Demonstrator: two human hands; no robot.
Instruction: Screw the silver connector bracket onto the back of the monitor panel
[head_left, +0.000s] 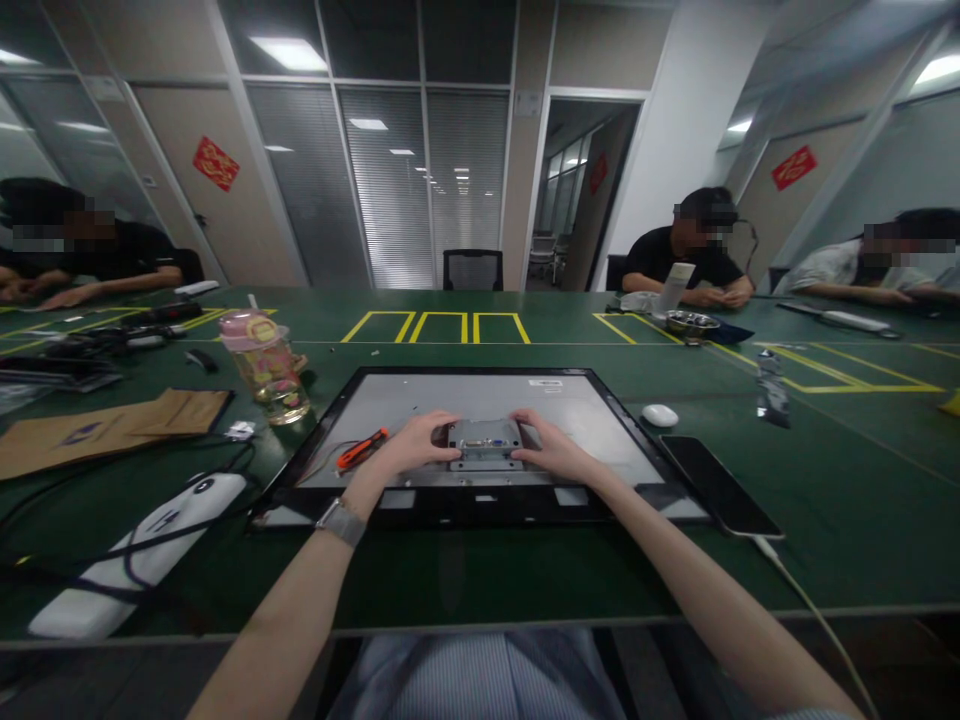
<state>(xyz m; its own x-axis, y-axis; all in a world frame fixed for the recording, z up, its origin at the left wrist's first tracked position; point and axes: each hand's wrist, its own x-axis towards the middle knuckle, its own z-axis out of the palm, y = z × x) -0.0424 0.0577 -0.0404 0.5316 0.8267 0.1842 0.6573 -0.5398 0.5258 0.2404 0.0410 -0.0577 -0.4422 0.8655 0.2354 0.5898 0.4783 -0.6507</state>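
Note:
A flat display panel (570, 410) with a black frame and a silver-grey back lies on the green table in front of me. Over its near middle is a grey metal bracket box (486, 436) with a row of connector ports. My left hand (424, 440) grips the box's left edge between thumb and fingers. On the opposite edge, my right hand (549, 445) has the same kind of hold. Whether the box rests on the panel or is slightly raised, I cannot tell. An orange-and-black utility knife (362, 449) lies on the panel, left of my left hand.
Right of the panel are a phone (720, 487) on a charging cable and a white earbud case (660, 415). To the left stand a pink-lidded bottle (266, 365), a brown paper bag (112, 430) and a white power strip (142, 555) with black cables. Several people sit across the table.

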